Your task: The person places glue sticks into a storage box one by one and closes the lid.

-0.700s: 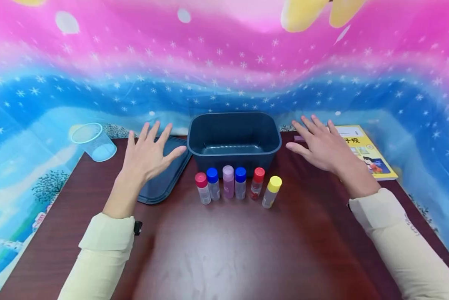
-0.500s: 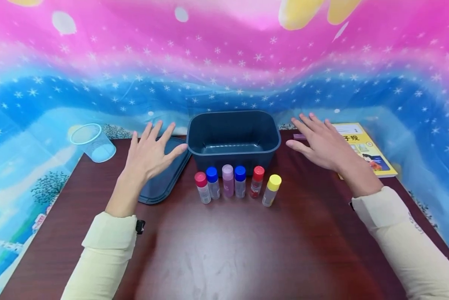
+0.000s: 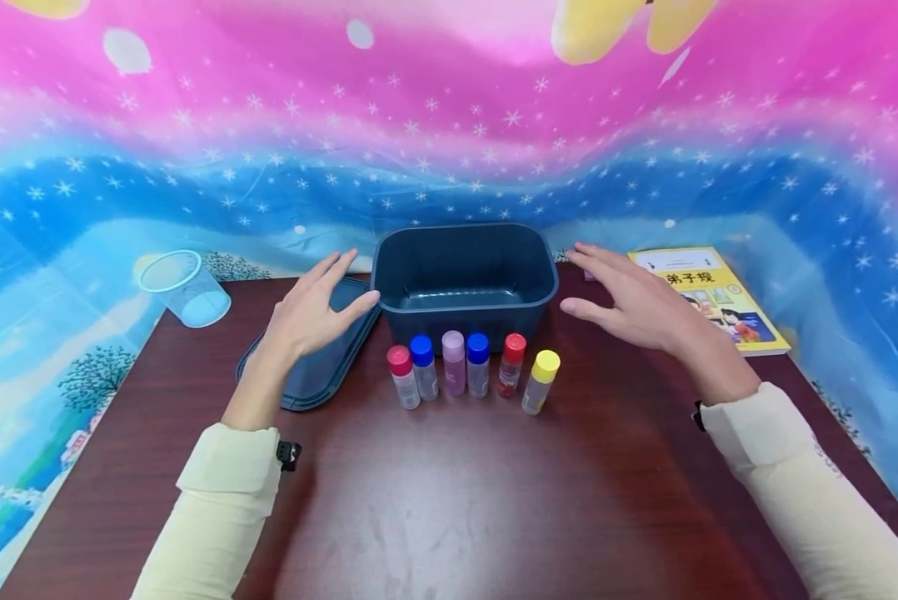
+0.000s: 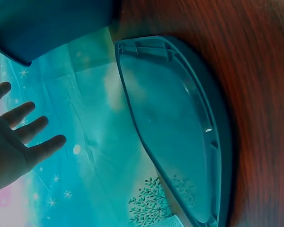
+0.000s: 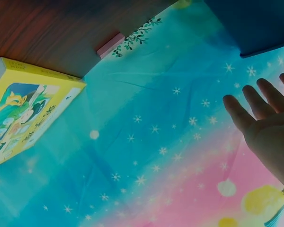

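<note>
A dark blue tub (image 3: 464, 271) stands at the back middle of the brown table (image 3: 456, 500); its wall also shows in the wrist views (image 4: 47, 23) (image 5: 255, 23). Its flat lid (image 3: 321, 367) (image 4: 180, 123) lies to its left. My left hand (image 3: 310, 312) (image 4: 14, 142) hovers over the lid with straight fingers, empty. My right hand (image 3: 629, 300) (image 5: 270, 127) hovers flat to the right of the tub, empty. A row of several small bottles stands before the tub, from a red-capped one (image 3: 402, 377) to a tilted yellow-capped one (image 3: 541, 382).
A clear plastic cup (image 3: 182, 287) lies on its side at the table's back left. A yellow book (image 3: 707, 296) (image 5: 23, 113) lies at the back right, with a small pink block (image 5: 110, 45) near it. A starry pink and blue cloth (image 3: 449, 125) hangs behind.
Both hands have drifted inward toward the tub and turned more edge-on, with the fingers drawn closer together. Nothing on the table has moved.
</note>
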Available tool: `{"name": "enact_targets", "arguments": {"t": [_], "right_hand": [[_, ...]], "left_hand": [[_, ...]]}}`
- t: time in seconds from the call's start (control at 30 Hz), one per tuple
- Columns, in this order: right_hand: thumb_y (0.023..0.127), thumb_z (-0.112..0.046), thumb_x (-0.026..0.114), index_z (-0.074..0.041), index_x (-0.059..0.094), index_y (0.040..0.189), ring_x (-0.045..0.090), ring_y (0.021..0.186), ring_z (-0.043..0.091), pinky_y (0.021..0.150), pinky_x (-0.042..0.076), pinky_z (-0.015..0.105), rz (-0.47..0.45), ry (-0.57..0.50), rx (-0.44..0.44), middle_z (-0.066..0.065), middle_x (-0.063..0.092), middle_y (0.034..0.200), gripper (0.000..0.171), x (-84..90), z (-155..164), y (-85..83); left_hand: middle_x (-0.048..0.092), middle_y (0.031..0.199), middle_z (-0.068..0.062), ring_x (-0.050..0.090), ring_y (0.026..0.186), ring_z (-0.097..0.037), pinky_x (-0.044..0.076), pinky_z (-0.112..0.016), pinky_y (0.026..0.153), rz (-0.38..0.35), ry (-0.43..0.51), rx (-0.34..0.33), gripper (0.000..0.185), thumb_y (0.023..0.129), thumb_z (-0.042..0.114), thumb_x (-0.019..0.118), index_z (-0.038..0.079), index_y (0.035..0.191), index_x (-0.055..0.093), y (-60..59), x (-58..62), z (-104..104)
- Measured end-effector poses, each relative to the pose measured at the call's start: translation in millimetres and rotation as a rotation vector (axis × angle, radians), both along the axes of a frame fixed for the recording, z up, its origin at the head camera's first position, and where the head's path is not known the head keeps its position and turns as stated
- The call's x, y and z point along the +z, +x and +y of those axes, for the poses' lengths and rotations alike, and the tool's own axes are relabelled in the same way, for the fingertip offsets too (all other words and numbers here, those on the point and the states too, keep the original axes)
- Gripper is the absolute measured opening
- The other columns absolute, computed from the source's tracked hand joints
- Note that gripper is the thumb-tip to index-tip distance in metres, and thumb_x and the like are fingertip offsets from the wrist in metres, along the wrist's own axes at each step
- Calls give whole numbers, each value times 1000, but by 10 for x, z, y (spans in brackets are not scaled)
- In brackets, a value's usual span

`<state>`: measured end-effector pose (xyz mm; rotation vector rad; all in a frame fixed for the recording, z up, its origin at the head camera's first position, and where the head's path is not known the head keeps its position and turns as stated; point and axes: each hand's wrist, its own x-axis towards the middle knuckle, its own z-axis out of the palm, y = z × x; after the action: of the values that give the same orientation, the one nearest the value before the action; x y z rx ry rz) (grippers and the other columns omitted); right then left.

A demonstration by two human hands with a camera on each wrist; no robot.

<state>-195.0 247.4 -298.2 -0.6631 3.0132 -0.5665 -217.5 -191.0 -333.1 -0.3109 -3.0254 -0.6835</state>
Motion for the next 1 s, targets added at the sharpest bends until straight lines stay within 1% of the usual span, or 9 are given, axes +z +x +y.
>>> {"name": "enact_targets", "arguments": {"t": [0.13, 0.27, 0.37, 0.43, 0.5, 0.6, 0.77, 0.83, 1.0], "right_hand": [[96, -57, 62, -16, 36, 159, 29, 147, 37, 111, 29, 68, -5, -16, 8, 12, 29, 164, 80, -45, -5, 34], [95, -55, 64, -14, 40, 156, 34, 144, 37, 109, 34, 67, -16, -43, 20, 14, 38, 159, 78, -87, -8, 83], [94, -50, 68, -12, 51, 149, 48, 133, 33, 103, 43, 63, -18, -95, 38, 12, 52, 146, 68, -122, -10, 111], [94, -44, 72, -12, 59, 140, 57, 121, 28, 97, 49, 57, -10, -142, 61, 8, 60, 133, 58, -149, -13, 112], [93, -37, 74, -12, 64, 133, 62, 111, 23, 92, 53, 51, -13, -201, 92, 4, 65, 122, 48, -177, -17, 109], [94, -27, 75, -12, 66, 130, 65, 106, 22, 89, 55, 42, -70, -322, 153, 2, 67, 119, 40, -212, -26, 113], [95, -16, 72, -10, 64, 132, 64, 111, 27, 90, 55, 29, -204, -502, 233, 9, 66, 125, 38, -245, -51, 133], [94, -14, 73, -9, 64, 130, 64, 112, 30, 91, 55, 28, -235, -545, 255, 12, 65, 125, 37, -254, -68, 135], [91, -7, 74, -4, 64, 125, 63, 111, 40, 91, 57, 32, -309, -629, 329, 22, 63, 123, 36, -287, -110, 137]], "left_hand": [[16, 169, -8, 19, 151, -41, 17, -84, 103, -10, 49, -31, 89, 92, 78, 45, 34, 164, 17, 5, -54, 6], [17, 168, -10, 18, 152, -39, 18, -77, 110, 1, 126, -76, 87, 93, 73, 49, 30, 164, 20, -7, -124, 7], [18, 168, -10, 18, 153, -36, 19, -72, 113, 12, 185, -107, 86, 95, 69, 51, 27, 163, 22, -37, -166, 17], [19, 168, -9, 18, 153, -34, 20, -71, 114, 17, 221, -119, 84, 95, 67, 53, 27, 163, 25, -54, -183, 34], [20, 168, -8, 19, 152, -34, 21, -71, 114, 22, 251, -129, 83, 95, 66, 55, 27, 163, 26, -68, -198, 54], [21, 167, -8, 20, 152, -33, 21, -70, 114, 24, 283, -135, 81, 95, 64, 56, 28, 162, 28, -83, -212, 79], [24, 166, -5, 23, 151, -32, 24, -68, 114, 29, 344, -139, 79, 96, 62, 58, 30, 161, 29, -101, -210, 106], [25, 166, -4, 25, 150, -31, 28, -66, 113, 30, 382, -140, 77, 96, 61, 58, 30, 161, 30, -108, -210, 114], [27, 165, -3, 31, 146, -31, 34, -63, 111, 8, 455, -135, 74, 97, 56, 59, 30, 161, 32, -131, -221, 124]]}}
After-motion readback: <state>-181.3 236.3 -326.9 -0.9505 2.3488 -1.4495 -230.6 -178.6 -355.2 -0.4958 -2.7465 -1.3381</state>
